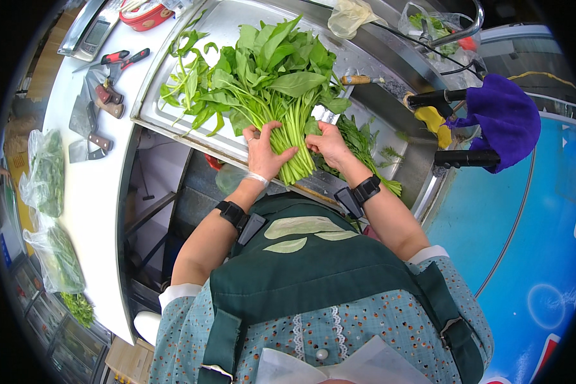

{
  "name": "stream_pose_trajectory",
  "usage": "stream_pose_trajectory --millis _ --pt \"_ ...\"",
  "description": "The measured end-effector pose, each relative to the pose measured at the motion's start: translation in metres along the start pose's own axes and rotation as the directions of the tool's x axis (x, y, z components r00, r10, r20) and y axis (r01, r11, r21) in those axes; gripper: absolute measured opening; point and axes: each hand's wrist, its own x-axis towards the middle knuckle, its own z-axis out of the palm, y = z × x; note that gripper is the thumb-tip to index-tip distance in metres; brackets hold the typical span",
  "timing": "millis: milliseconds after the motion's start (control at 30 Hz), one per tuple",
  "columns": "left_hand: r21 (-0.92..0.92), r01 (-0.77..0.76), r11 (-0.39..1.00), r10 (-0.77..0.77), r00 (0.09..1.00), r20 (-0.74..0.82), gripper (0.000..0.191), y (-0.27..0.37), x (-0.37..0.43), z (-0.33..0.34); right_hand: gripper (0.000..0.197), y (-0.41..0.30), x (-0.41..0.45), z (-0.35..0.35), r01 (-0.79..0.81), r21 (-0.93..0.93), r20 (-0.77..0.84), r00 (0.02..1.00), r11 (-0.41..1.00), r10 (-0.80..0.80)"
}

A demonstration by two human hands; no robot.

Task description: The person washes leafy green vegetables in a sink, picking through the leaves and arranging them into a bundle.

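A big bunch of leafy green vegetables [281, 91] lies over the stainless steel sink drainboard [151, 103], its leaves away from me and its pale cut stems towards me. My left hand [267, 150] grips the stems from the left, thumb across them. On the right side of the stems, my right hand [330, 144] pinches a green leaf [312, 126] between thumb and fingers. Looser leafy stems [187, 86] spread at the bunch's left. Another bunch of greens [360, 144] lies in the sink basin, just beyond my right hand.
Several knives and cleavers [84, 115] lie on the white counter [96, 192] at left, near a digital scale [96, 33] and bagged greens [53, 177]. A wooden-handled tool [357, 80] rests by the basin. A purple cloth [504, 120] hangs over black handles at right.
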Motion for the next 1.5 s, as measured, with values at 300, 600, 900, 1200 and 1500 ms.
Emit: stream_pose_trajectory --millis 300,600,900,1200,1500 --pt "0.182 -0.042 0.982 0.069 0.987 -0.144 0.065 0.008 -0.009 0.000 0.011 0.002 -0.008 -0.002 -0.021 -0.005 0.039 0.999 1.000 0.022" --pt "0.109 0.007 0.994 0.010 0.988 -0.156 0.035 0.009 -0.013 -0.016 0.011 0.006 -0.013 -0.003 -0.035 0.085 0.005 0.999 0.996 0.035" --pt "0.139 -0.574 0.807 0.516 0.800 0.307 0.024 0.015 -0.003 -0.008 0.012 0.010 -0.006 -0.004 0.012 0.157 0.058 0.998 0.988 -0.022" --pt "0.148 -0.567 0.810 0.507 0.805 0.308 0.022 0.012 -0.003 -0.011 0.012 0.014 -0.003 0.009 0.017 0.176 -0.067 0.998 0.984 -0.005" --pt "0.138 -0.562 0.816 0.495 0.802 0.335 0.021 0.009 -0.002 -0.012 0.006 -0.006 -0.001 -0.018 0.019 0.153 -0.018 1.000 0.988 -0.016"
